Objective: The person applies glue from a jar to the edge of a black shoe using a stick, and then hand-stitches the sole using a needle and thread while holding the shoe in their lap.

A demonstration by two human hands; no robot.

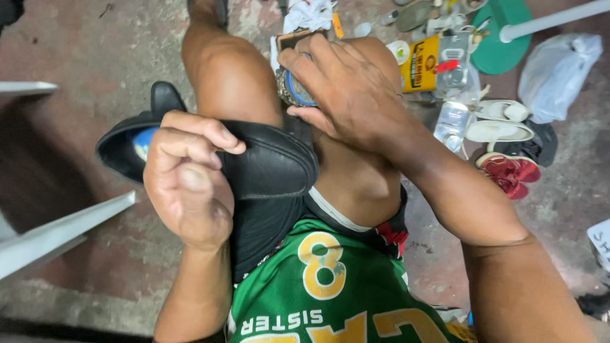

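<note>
Now, going from the left: my left hand [187, 184] is closed around the black shoe [254, 159], fingers [197, 127] curled over its upper edge and thumb tucked under, pinning it across my left thigh. The shoe's opening faces left, a bit of blue lining showing inside, and its heel hangs off over the red concrete floor [82, 57].

Next to it, my right hand [343, 89] rests over my knee, its fingers bent around a small round tin [293, 89] with a blue top and a grimy rim. The tin sits just above the shoe, near it but not touching as far as I can see.

Further right on the floor lie a yellow can [420, 63], a plastic bottle [452, 124], white sandals [499, 130], red sandals [511, 171] and a white plastic bag [558, 73] toward the far right corner.

I'd judge this as the preparing stage of shoe repair: shoe held steady, tin in hand. The next move seems to call for keeping the shoe firm while the right fingers work the tin.
</note>
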